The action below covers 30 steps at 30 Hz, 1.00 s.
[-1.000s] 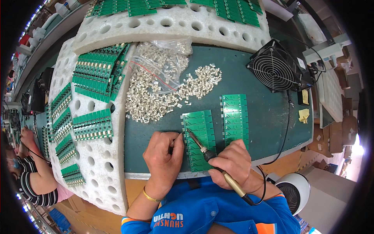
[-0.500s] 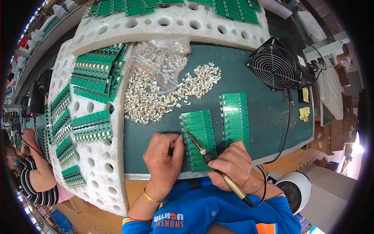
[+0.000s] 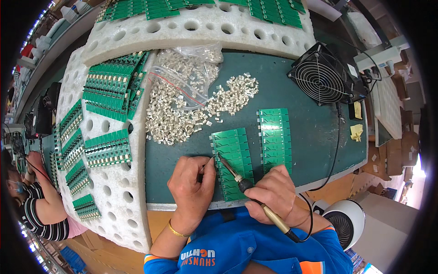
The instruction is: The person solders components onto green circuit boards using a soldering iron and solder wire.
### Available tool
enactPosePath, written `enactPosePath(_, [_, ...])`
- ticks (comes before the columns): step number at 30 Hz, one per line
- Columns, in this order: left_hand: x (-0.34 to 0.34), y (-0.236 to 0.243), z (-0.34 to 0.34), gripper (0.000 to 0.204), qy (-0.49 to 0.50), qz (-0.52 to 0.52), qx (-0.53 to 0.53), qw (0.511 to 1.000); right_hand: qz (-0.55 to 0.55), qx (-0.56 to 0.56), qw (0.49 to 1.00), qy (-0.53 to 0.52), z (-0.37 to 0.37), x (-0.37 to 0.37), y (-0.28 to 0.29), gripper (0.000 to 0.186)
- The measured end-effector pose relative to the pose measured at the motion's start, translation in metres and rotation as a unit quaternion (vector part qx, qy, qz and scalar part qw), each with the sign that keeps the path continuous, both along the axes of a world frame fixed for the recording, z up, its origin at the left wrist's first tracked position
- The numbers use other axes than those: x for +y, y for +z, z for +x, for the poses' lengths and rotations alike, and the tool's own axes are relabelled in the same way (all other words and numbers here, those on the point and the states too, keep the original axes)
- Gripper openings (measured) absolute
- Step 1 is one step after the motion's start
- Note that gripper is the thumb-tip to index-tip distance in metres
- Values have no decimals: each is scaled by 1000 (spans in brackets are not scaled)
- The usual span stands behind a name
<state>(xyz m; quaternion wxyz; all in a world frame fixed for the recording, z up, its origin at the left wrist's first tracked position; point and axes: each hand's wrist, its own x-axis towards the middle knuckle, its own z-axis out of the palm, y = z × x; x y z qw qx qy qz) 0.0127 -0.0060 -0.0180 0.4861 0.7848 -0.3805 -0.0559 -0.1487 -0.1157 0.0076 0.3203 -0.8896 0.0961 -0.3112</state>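
Observation:
My right hand [image 3: 273, 194] grips a soldering iron [image 3: 244, 182] with a dark grip and gold handle, its tip at the left edge of a green circuit board panel [image 3: 235, 146]. Close beside that edge, my left hand [image 3: 191, 182] is pinched around what looks like a thin wire [image 3: 203, 167], mostly hidden by the fingers. A second green panel [image 3: 273, 128] lies to the right, parallel to the first. Behind them are a loose heap of small white connectors [image 3: 169, 123] and a clear bag [image 3: 191, 64] holding more.
White perforated foam sheets [image 3: 109, 178] bearing green boards border the green mat [image 3: 310, 146] at left and back. A black fan [image 3: 319, 77] stands back right, a cable trailing down. A white round fan [image 3: 342, 223] is below right. A co-worker [image 3: 41, 201] works at far left.
My hands and the iron hold almost the same place at the panel's left edge. The co-worker's hand at far left has shifted slightly.

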Motion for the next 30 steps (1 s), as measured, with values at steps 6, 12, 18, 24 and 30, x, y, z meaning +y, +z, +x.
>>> enactPosePath(6, [-1,-1,0,14,1,-9,-9,1000,-1,-2,1000,-3,1,0,-1,29])
enactPosePath(12, [-2,0,-1,14,4,-1,-16,1000,3,-4,1000,-6,1,1,-1,28])
enactPosePath(18, [-2,-1,-1,14,-8,6,-67,998,5,-2,1000,-7,1,0,0,29])
enactPosePath(24, [-2,-2,-1,14,-6,-7,-37,999,2,-1,1000,-8,0,0,3,28])
enactPosePath(30, [3,1,0,14,9,-1,-5,1000,-2,10,1000,-7,-8,-3,8,25])
